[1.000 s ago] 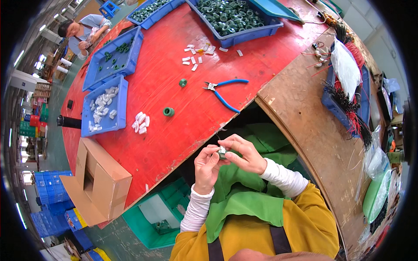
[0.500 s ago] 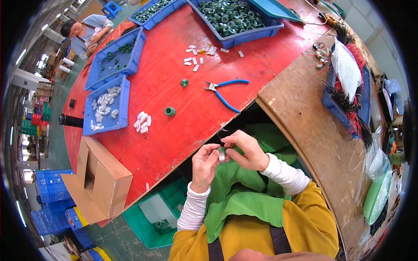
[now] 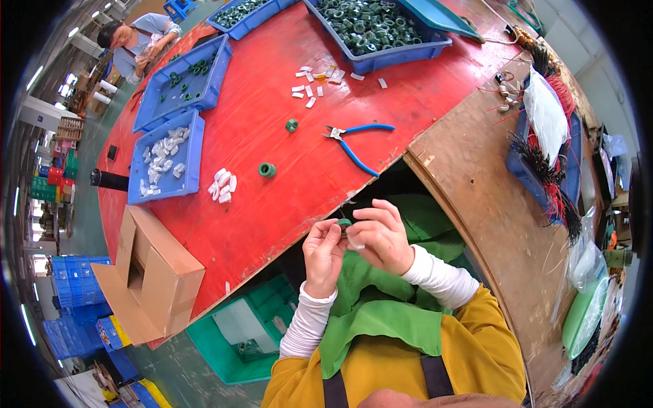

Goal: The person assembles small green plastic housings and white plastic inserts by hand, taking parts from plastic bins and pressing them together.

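In front of my chest, at the table's near edge, my left hand (image 3: 323,262) pinches a small green ring (image 3: 344,223) between thumb and fingers. Just to its right is my right hand (image 3: 382,234), its fingers bent and slightly blurred. A small whitish strip (image 3: 354,243) shows at its thumb and fingertips, below the ring; its exact shape is unclear. Two more green rings lie on the red tabletop, the closer one (image 3: 267,170) beyond my left hand. Blue-handled cutting pliers (image 3: 357,143) rest open beyond my right hand.
White pieces lie in a small pile (image 3: 222,185) and scattered farther back. Blue trays hold white pieces (image 3: 198,153) and green rings (image 3: 445,45). A cardboard box (image 3: 183,279) stands at left, a green crate (image 3: 204,347) below. Another person (image 3: 139,44) sits at far left.
The white strip that showed on the green ring's front is now at my right fingertips, and the ring's green side shows. My right hand has shifted slightly; the view has moved a little.
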`<state>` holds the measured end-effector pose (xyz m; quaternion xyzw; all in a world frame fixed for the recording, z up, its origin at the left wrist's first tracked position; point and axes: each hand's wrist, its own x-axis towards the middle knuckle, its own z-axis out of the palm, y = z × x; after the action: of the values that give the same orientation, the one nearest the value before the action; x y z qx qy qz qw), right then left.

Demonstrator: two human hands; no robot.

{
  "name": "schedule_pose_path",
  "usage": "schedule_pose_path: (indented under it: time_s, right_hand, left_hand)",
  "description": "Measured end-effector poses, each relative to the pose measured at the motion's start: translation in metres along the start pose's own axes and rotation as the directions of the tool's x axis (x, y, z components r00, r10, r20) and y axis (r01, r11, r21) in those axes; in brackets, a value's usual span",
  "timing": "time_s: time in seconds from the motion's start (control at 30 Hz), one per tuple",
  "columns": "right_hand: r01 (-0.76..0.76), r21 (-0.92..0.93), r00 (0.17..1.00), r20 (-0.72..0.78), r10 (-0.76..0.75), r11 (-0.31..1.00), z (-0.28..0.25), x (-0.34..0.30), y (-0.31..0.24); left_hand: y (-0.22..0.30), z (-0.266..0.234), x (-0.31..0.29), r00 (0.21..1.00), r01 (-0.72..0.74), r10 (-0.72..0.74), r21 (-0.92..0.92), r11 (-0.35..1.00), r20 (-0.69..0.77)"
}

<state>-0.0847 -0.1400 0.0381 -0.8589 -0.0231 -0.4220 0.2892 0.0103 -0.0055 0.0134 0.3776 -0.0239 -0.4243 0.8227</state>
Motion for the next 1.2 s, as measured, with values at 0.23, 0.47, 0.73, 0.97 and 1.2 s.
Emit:
schedule_pose_path:
  time_s: [0.23, 0.47, 0.73, 0.97, 1.2]
  right_hand:
    - [-0.028, -0.024, 0.996, -0.086, 0.026, 0.999, -0.003, 0.013, 0.013]
    - [0.079, -0.079, 0.995, -0.054, -0.083, 0.994, -0.007, 0.029, 0.024]
    - [0.09, -0.012, 0.993, 0.073, -0.089, 0.996, -0.015, 0.036, 0.022]
    - [-0.518, 0.408, 0.844, 0.386, 0.372, 0.752, -0.011, 0.014, 0.023]
    - [-0.748, 0.661, 0.592, 0.62, 0.515, 0.066, -0.003, -0.011, 0.01]
  left_hand:
    - [0.0, 0.013, -0.005, 0.998, -0.063, 0.06, 0.109, 0.992, 0.027]
    - [0.008, 0.014, -0.006, 0.992, -0.099, 0.076, 0.227, 0.969, 0.105]
    - [0.028, 0.011, -0.004, 0.97, -0.098, -0.006, 0.412, 0.906, 0.244]
    - [0.024, 0.008, -0.003, 0.945, -0.116, -0.022, 0.397, 0.91, 0.327]
    - [0.009, 0.007, -0.006, 0.956, -0.081, 0.01, 0.232, 0.969, 0.293]
